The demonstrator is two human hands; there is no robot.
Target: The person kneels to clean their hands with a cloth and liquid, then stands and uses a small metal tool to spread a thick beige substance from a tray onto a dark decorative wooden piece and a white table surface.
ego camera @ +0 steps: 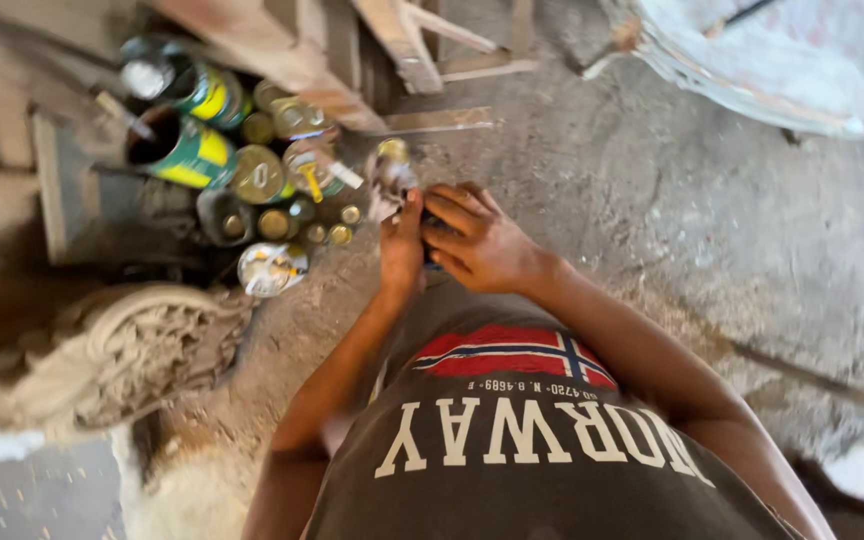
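Left hand point(402, 245) and right hand point(482, 245) closed together at chest height on a small dark object point(430, 218), mostly hidden, work apparently midway, above dusty round metal tins point(252, 170) on concrete floor point(652, 220).

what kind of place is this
Probably a woodworking or carving workshop: a carved wood panel lies on the dusty concrete floor, open tins cluster beside it, and timber offcuts lean nearby.

tins point(192, 150): showing green with yellow bands
shirt point(542, 470): showing grey, red-blue flag patch, white letters
floor point(652, 200): looking dusty grey
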